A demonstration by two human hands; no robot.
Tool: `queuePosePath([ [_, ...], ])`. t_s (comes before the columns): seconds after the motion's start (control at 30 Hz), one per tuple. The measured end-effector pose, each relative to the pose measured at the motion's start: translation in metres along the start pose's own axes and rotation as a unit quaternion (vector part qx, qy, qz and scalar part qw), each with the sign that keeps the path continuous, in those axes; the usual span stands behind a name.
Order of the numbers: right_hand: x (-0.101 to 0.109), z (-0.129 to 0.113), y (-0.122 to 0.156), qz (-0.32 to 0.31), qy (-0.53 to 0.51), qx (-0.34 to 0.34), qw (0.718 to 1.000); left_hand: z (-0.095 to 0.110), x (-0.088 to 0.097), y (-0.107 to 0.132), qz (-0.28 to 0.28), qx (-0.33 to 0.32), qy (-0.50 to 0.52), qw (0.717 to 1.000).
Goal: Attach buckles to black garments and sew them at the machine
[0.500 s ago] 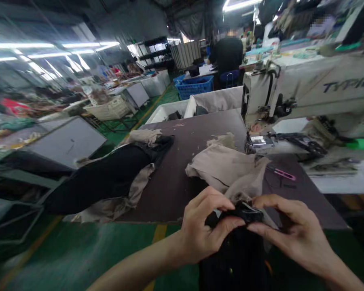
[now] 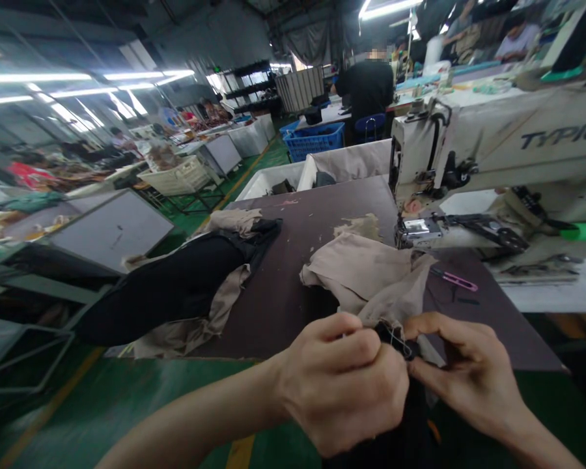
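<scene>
Just a crumpled black fabric edge [image 2: 393, 340]

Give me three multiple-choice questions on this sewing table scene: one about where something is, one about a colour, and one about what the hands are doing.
1. Where is the pink-handled tool?
A. On a shelf
B. On the dark table top, right of the beige fabric
C. Hanging from a hook

2. What colour is the plastic crate beyond the table?
A. Red
B. Yellow
C. Blue

3. What are the left hand and right hand doing?
A. Both holding the black fabric
B. Both lying flat on the table
C. Both hanging idle

Answers: 1 B, it lies on the table top; 2 C, the crate shows blue; 3 A, both hands' fingers close on the black fabric.
</scene>
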State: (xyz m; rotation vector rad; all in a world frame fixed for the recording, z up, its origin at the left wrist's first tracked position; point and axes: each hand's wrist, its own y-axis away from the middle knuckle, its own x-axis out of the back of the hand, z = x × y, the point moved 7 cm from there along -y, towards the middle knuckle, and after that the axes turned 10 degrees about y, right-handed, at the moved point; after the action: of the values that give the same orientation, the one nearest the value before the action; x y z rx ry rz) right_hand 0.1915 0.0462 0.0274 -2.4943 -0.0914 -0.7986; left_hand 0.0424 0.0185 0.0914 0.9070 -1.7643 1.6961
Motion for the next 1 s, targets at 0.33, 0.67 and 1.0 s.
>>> queuePosePath([
  [0.33,0.000,0.000,-0.002,-0.006,-0.009,0.004,1.000,-0.026,-0.004,-0.006,-0.007,0.196,0.085,0.977],
  [0.67,0.000,-0.004,-0.004,-0.017,-0.014,0.013,1.000,-0.044,0.029,0.000,-0.002,0.282,0.090,0.955],
  [1.0,0.002,-0.009,-0.007,-0.005,-0.013,0.016,1.000,-0.077,0.029,0.032,-0.022,0.410,0.025,0.911],
])
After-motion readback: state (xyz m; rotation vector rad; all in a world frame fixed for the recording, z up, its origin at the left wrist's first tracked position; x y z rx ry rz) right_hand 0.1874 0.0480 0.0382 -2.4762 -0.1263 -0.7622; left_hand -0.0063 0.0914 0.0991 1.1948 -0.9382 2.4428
